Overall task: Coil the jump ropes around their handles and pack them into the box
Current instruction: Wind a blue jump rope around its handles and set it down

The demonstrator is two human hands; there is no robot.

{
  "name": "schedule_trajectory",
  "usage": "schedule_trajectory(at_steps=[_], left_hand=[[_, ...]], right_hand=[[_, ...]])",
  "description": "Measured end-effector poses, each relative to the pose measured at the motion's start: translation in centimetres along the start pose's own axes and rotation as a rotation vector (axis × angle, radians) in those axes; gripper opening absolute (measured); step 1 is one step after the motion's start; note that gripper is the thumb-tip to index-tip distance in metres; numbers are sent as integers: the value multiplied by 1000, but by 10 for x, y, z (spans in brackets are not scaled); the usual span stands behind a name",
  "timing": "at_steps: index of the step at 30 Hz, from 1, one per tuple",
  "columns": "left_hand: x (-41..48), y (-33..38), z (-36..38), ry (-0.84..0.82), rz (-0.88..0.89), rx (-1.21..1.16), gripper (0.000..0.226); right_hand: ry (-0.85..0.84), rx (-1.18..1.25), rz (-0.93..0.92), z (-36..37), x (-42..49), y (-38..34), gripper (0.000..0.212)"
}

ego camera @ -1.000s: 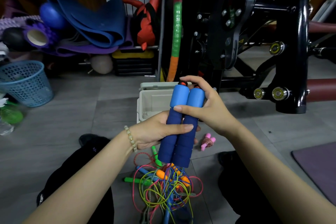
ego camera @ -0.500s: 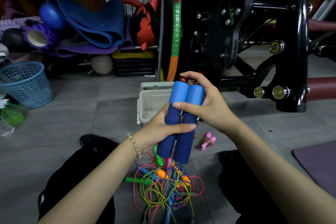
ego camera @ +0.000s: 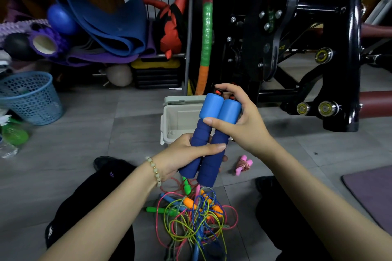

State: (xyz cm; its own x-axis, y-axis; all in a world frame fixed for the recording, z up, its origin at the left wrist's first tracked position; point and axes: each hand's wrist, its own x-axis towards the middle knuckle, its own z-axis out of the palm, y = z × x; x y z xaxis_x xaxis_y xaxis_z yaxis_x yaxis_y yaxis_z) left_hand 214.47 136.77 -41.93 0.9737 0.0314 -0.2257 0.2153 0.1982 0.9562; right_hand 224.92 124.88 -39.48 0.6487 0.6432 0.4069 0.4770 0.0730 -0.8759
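Two blue foam jump-rope handles (ego camera: 212, 133) stand side by side, tilted, above the floor. My left hand (ego camera: 186, 157) grips both around their dark lower halves. My right hand (ego camera: 239, 121) holds their light-blue tops, thumb across the front and fingers curled over the red-black end caps. The blue rope hangs from the handles' lower ends into a tangled pile of coloured ropes (ego camera: 197, 218) with green and orange handles on the floor. Behind the handles an open beige box (ego camera: 176, 121) stands on the floor. A small pink coiled rope (ego camera: 243, 165) lies to the right.
A black exercise machine (ego camera: 297, 48) fills the right background. Rolled mats (ego camera: 110, 27), balls and a blue mesh basket (ego camera: 29, 97) line the left. A purple mat (ego camera: 373, 190) lies at the right edge. My black-clad legs flank the rope pile.
Both hands have raised the blue handles slightly and shifted them a little right; my right fingers have curled further over the handle tops.
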Motion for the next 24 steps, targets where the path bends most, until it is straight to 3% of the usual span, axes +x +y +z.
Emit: schedule_trajectory(at_steps=[5,10,20,24], left_hand=[[-4,-1,-2,-32,-8,69,54],[-9,-4,-2,-53,-46,4,29],[-11,-8,1,62,-7,-35,41],[-9,-9,3,70,-7,35,24]], right_hand=[[-1,6,-2,1,2,0,62],[3,-14,-36,3,-1,0,61],[49,8,-37,2,3,0,58],[47,23,-7,1,1,4,60]])
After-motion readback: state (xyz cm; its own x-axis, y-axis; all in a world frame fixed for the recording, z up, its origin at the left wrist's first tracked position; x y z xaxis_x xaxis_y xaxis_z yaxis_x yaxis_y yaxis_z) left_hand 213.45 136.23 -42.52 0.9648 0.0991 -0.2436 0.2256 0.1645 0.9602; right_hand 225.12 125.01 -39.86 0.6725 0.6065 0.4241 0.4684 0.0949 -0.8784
